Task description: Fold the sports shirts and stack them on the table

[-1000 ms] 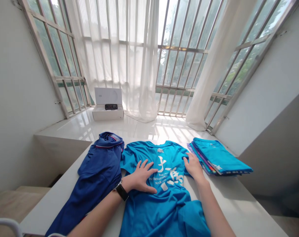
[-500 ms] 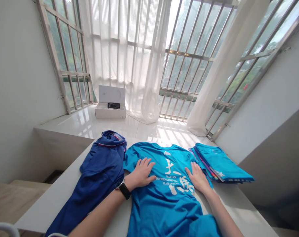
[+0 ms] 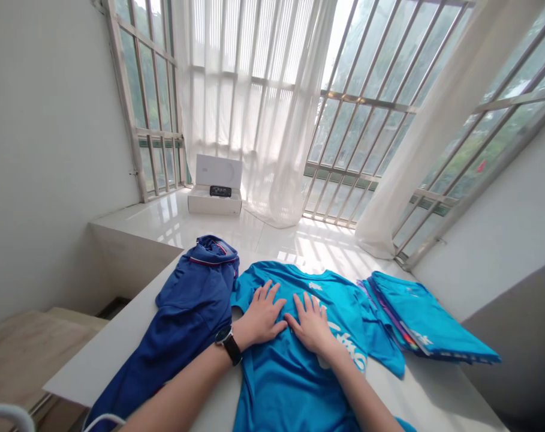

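Note:
A bright blue T-shirt point(image 3: 281, 372) with white lettering lies spread on the white table, its collar at the far side. My left hand point(image 3: 262, 315), with a black watch on the wrist, rests flat on the left chest of the shirt, fingers spread. Beside it, my right hand point(image 3: 312, 324) lies flat with fingers apart, covering part of the print. The two thumbs nearly meet. Left of the shirt is a navy blue garment point(image 3: 195, 300) with a red and white collar stripe. To the right sits a stack of folded shirts point(image 3: 434, 318), a bright blue one on top.
An open white box point(image 3: 214, 205) holding a black device point(image 3: 220, 191) stands on the tiled window ledge point(image 3: 164, 225). Sheer white curtains point(image 3: 281, 150) hang before barred windows. The white table edge point(image 3: 69, 366) drops off at the left.
My right hand has moved left from the shirt's right side to its middle, next to my left hand. The left hand stays on the shirt. The view has turned slightly left.

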The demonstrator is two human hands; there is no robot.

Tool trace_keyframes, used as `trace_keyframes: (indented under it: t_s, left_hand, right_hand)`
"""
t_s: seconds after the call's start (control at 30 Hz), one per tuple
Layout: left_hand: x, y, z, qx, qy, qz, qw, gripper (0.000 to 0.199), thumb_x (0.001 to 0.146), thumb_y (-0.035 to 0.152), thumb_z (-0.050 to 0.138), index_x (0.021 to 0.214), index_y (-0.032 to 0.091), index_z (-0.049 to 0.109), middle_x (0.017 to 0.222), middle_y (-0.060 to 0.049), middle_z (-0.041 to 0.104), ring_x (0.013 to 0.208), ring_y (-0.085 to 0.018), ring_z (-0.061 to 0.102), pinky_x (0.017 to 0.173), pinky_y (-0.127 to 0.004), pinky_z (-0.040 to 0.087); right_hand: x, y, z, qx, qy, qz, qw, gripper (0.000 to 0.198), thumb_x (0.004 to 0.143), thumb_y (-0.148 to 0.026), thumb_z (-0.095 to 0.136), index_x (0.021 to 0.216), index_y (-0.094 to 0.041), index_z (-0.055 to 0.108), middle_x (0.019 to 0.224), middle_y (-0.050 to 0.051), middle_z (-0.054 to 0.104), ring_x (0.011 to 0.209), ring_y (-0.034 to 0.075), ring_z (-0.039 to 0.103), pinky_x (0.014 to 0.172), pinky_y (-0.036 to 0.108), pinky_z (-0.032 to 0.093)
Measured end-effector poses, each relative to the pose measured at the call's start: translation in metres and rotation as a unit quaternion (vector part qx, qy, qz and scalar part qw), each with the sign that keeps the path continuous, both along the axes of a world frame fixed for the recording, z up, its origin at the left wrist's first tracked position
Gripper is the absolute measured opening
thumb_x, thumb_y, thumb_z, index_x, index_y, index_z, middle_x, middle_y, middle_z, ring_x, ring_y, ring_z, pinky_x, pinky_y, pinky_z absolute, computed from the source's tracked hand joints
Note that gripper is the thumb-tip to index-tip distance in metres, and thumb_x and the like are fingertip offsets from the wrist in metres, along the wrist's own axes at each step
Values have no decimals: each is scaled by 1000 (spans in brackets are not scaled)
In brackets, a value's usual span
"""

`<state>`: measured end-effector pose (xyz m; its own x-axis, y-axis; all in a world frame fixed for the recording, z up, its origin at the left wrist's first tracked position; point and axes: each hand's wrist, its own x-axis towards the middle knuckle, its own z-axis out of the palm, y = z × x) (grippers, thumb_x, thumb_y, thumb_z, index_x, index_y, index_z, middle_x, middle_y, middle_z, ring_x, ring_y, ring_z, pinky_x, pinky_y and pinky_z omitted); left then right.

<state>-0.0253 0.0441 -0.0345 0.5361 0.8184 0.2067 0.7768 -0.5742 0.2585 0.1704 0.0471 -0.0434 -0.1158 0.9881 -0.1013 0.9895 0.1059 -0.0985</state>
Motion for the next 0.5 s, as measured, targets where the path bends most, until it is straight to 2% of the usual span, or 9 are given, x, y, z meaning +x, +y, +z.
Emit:
trace_keyframes:
  t_s: [0.07, 0.13, 0.2, 0.27, 0.37, 0.5]
  left_hand:
    - [-8, 5, 9, 37, 13, 48, 998, 57, 92, 46, 61, 143, 22, 53, 165, -17, 25, 153, -41, 14, 119, -61, 20]
    - [-18, 9, 18, 57, 41, 126, 990, 58, 93, 41, 60, 145, 18, 50, 164, -20, 27, 151, -41, 18, 119, -61, 20]
    - [-26, 13, 25, 53, 76, 209, 973, 62, 93, 37, 60, 148, 12, 46, 161, -25, 29, 148, -44, 25, 116, -58, 26]
    - [-32, 16, 27, 33, 112, 262, 958, 66, 93, 38, 60, 150, 7, 44, 159, -29, 31, 145, -45, 31, 112, -55, 33]
    - [-35, 19, 26, -2, 151, 285, 947, 67, 96, 43, 55, 149, 3, 43, 151, -31, 41, 138, -43, 42, 107, -50, 38]
    - [-37, 20, 23, -8, 153, 279, 948, 67, 97, 47, 53, 147, 3, 45, 136, -29, 55, 126, -40, 50, 99, -48, 43]
  right_hand:
    - [-4, 0, -5, 6, -14, -9, 1000, 75, 99, -64, 32, 159, -20, 32, 167, 18, 22, 153, 43, 15, 120, 63, 14]
    - [0, 4, -7, 11, -12, -2, 1000, 75, 100, -65, 30, 160, -21, 29, 168, 16, 19, 154, 40, 13, 122, 59, 11]
    - [7, 10, -6, 12, -4, 14, 1000, 74, 100, -65, 28, 161, -23, 27, 169, 15, 18, 155, 37, 12, 123, 57, 10]
    - [13, 18, -4, 15, 7, 24, 1000, 73, 100, -65, 28, 161, -24, 27, 169, 14, 18, 155, 35, 12, 123, 55, 9]
    - [19, 29, -2, 14, 22, 25, 999, 72, 100, -65, 30, 160, -25, 29, 169, 13, 19, 156, 33, 12, 124, 53, 9]
    - [27, 32, -4, 16, 53, 31, 998, 71, 99, -65, 33, 158, -25, 34, 168, 11, 23, 155, 32, 15, 124, 52, 10]
